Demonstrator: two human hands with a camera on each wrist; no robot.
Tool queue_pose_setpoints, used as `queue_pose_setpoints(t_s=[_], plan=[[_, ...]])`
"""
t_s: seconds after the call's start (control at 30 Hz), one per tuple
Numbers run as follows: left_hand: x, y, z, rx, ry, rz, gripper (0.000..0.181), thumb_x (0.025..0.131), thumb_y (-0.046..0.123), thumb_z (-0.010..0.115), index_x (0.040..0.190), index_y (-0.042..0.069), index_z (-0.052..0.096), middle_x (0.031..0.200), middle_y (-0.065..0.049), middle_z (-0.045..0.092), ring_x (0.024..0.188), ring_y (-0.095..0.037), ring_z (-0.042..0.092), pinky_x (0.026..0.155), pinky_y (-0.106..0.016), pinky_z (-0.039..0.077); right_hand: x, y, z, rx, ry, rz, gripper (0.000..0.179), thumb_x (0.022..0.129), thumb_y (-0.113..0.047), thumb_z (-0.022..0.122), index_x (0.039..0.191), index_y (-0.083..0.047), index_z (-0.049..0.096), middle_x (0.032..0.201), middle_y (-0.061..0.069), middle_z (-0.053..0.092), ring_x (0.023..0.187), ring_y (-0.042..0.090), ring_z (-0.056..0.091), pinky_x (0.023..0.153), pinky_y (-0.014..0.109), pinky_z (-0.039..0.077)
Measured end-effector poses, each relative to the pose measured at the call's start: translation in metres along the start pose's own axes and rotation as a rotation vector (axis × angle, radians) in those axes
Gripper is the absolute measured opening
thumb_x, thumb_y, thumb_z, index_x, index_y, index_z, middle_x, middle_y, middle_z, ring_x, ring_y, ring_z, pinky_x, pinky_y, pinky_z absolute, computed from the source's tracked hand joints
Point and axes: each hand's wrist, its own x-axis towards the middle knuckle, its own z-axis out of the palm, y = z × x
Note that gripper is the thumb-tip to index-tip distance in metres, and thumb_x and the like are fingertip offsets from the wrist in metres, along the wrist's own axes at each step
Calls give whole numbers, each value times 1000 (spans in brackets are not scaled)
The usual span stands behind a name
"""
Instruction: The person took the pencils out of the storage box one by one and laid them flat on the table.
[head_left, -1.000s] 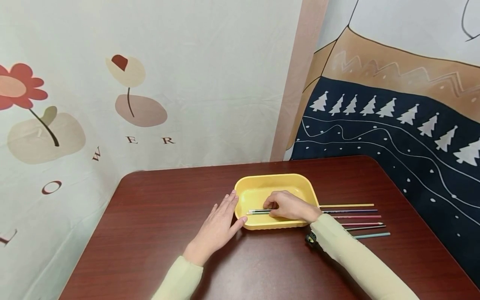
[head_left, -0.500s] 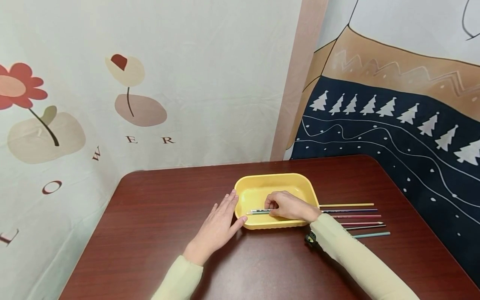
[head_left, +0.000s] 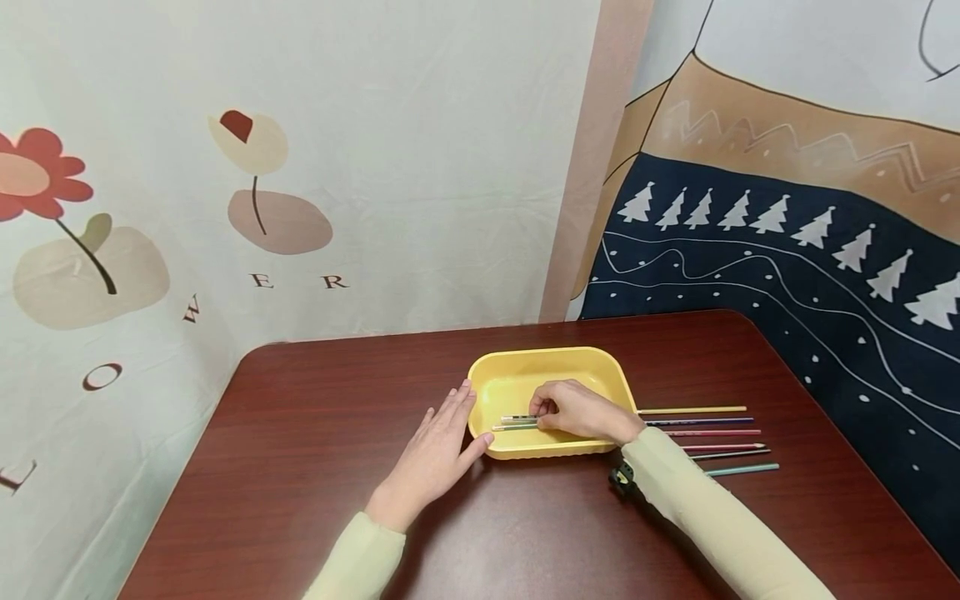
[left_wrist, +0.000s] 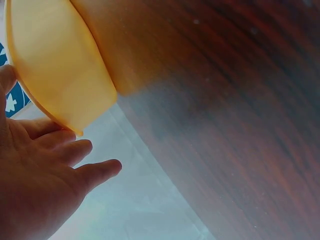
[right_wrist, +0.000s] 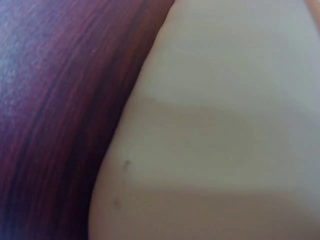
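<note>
A yellow plastic tray (head_left: pixel 555 357) stands on the table. Along its left end lies my left hand (head_left: pixel 429 458), the fingers extended against the rim and the thumb near the front corner. The left wrist view shows these fingers (left_wrist: pixel 75 150) spread at the tray's wall (left_wrist: pixel 60 65). Inside the tray, my right hand (head_left: pixel 577 412) has its thumb and fingertips together on a slim dark-and-white pencil (head_left: pixel 517 417). Just in front of it lies a green pencil (head_left: pixel 513 427). The right hand covers the other ends of both. Only a blurred sleeve (right_wrist: pixel 215 130) and tabletop fill the right wrist view.
Right of the tray, several pencils lie in a row on the dark red table (head_left: pixel 337 417), among them a yellow pencil (head_left: pixel 693 410), a red pencil (head_left: pixel 720 432) and a teal pencil (head_left: pixel 746 470). The right sleeve (head_left: pixel 697 492) passes over their near ends. Printed cloth hangs behind.
The dark-and-white pencil's left end has shifted slightly right relative to the green one, and the right hand's fingertips moved a little right. The left hand stays at the tray.
</note>
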Motion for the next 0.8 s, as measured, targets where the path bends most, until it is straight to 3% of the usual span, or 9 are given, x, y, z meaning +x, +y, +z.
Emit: queue_pose_setpoints(t_s=[0.2,0.8], plan=[[0,0,0,-9,-6,-3,75,106,50,54,159,-1,37,168,-14,30,154,-35,28,120,-62,27,-2,-4,-4,5,25,12,10,92,-6,77,95,-14,73,85,-9,63,82,9,57,78,27,51],[0,1,-1,-20,-2,-5,75,105,50,55,159,-1,37,168,-14,29,154,-36,28,120,-63,27,-17,-20,-26,-13,136,-65,13,91,-6,78,98,-16,73,88,-11,64,83,9,58,76,27,53]])
